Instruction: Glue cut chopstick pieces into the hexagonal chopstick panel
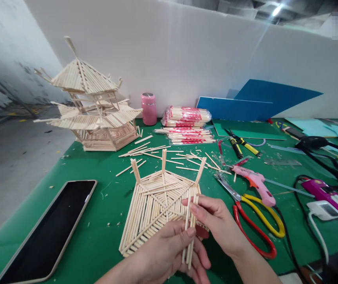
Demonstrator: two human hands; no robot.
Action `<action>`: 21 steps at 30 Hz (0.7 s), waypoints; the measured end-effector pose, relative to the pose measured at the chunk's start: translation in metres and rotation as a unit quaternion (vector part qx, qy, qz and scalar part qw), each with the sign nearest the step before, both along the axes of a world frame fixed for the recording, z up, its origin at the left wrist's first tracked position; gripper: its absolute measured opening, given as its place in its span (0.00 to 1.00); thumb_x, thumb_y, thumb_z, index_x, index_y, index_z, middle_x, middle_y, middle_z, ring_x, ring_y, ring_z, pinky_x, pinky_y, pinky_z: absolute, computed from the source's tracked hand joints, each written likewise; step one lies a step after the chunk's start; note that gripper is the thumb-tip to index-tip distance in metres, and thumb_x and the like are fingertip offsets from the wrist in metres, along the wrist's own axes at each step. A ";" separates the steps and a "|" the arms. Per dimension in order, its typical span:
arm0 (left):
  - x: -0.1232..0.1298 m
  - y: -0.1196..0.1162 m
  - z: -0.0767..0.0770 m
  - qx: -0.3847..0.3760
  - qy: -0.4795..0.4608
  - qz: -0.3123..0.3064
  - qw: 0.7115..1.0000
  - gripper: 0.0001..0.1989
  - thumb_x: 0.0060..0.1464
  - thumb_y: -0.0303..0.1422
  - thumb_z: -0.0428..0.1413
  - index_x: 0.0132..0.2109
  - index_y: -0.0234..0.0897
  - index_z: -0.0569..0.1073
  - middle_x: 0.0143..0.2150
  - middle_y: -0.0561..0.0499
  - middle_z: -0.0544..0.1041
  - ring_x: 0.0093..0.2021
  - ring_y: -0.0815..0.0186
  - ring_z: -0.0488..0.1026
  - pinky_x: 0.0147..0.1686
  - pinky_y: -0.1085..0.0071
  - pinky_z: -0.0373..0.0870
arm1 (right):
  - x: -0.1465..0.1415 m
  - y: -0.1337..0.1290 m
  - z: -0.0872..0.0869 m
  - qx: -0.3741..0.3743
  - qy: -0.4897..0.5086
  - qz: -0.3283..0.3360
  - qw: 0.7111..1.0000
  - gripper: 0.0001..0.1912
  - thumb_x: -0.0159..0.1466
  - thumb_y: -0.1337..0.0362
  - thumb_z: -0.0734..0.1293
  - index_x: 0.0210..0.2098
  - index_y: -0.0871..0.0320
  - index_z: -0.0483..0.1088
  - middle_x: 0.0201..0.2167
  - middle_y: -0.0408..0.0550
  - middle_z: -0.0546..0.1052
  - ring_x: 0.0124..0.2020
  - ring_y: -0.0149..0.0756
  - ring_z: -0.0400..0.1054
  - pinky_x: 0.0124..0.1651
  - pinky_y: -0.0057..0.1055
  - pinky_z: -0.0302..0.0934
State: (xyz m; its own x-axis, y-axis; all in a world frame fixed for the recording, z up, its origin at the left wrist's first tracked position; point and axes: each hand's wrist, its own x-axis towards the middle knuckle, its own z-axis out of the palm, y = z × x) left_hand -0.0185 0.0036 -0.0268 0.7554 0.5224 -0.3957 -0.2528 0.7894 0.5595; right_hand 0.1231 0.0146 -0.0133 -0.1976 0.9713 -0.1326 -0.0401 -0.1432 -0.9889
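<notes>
My left hand [171, 244] holds the lower part of a few short wooden sticks [192, 223], thumb pressed against them. With thumb and fingers my right hand [218, 219] pinches the same sticks near their upper ends. They stand nearly upright, side by side, in front of a many-sided platform [147, 209] of glued sticks. Short posts [164, 160] rise from its far corners. My hands cover the platform's near right part. Loose cut sticks [145, 150] lie scattered behind it.
A stick pagoda [98, 122] stands back left, near a pink flask [149, 110] and wrapped stick bundles [186, 118]. A phone [51, 228] lies left. To the right are scissors [256, 217], a pink glue gun [254, 183], pliers [242, 146] and cables.
</notes>
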 end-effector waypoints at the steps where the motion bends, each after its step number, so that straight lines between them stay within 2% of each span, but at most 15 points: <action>1: 0.000 0.000 0.000 0.002 -0.002 -0.005 1.000 0.13 0.53 0.38 0.50 0.33 0.29 0.68 0.25 0.43 0.75 0.21 0.65 0.74 0.24 0.72 0.66 | 0.000 0.000 0.000 -0.001 -0.001 0.001 1.000 0.13 0.58 0.58 0.63 0.35 0.60 0.73 0.21 0.40 0.63 0.16 0.22 0.54 0.16 0.22 0.48; 5: -0.002 -0.001 0.000 0.004 -0.004 -0.018 1.000 0.14 0.52 0.39 0.51 0.32 0.29 0.69 0.24 0.43 0.75 0.21 0.66 0.74 0.24 0.72 0.67 | -0.002 0.000 0.001 0.006 -0.003 0.009 1.000 0.13 0.57 0.57 0.64 0.32 0.60 0.74 0.24 0.40 0.63 0.15 0.20 0.53 0.14 0.21 0.46; 7: -0.003 0.000 0.001 0.002 -0.012 -0.027 1.000 0.14 0.54 0.38 0.49 0.31 0.29 0.69 0.24 0.44 0.75 0.22 0.65 0.74 0.25 0.71 0.67 | -0.002 0.001 0.002 0.000 -0.003 0.007 1.000 0.13 0.57 0.57 0.64 0.29 0.61 0.73 0.22 0.39 0.61 0.15 0.20 0.52 0.14 0.21 0.45; 11: -0.005 0.004 0.004 -0.002 -0.023 -0.039 0.999 0.14 0.57 0.36 0.45 0.34 0.29 0.70 0.27 0.42 0.76 0.27 0.61 0.76 0.28 0.69 0.67 | -0.001 0.005 0.002 -0.013 -0.013 -0.048 0.999 0.13 0.56 0.57 0.65 0.28 0.61 0.72 0.15 0.36 0.56 0.16 0.22 0.49 0.16 0.22 0.43; 15: -0.006 0.007 0.006 -0.006 -0.035 -0.036 0.999 0.14 0.58 0.35 0.43 0.41 0.30 0.68 0.32 0.40 0.77 0.31 0.58 0.76 0.31 0.65 0.67 | 0.000 0.010 0.003 0.003 -0.033 -0.094 0.995 0.11 0.55 0.58 0.65 0.27 0.60 0.73 0.14 0.36 0.57 0.17 0.24 0.48 0.18 0.23 0.43; 21: -0.008 0.008 0.004 -0.007 -0.036 -0.031 0.999 0.12 0.57 0.33 0.46 0.36 0.29 0.70 0.30 0.41 0.78 0.28 0.60 0.77 0.31 0.68 0.68 | -0.003 0.012 0.002 0.015 -0.034 -0.114 0.993 0.11 0.55 0.58 0.65 0.28 0.60 0.73 0.17 0.39 0.61 0.19 0.25 0.49 0.20 0.24 0.47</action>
State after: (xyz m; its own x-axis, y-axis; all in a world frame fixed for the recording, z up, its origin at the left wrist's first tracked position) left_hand -0.0264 0.0113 -0.0230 0.8126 0.4684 -0.3467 -0.2422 0.8125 0.5302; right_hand 0.1198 0.0265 -0.0109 0.0365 0.9935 -0.1076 -0.0008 -0.1076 -0.9942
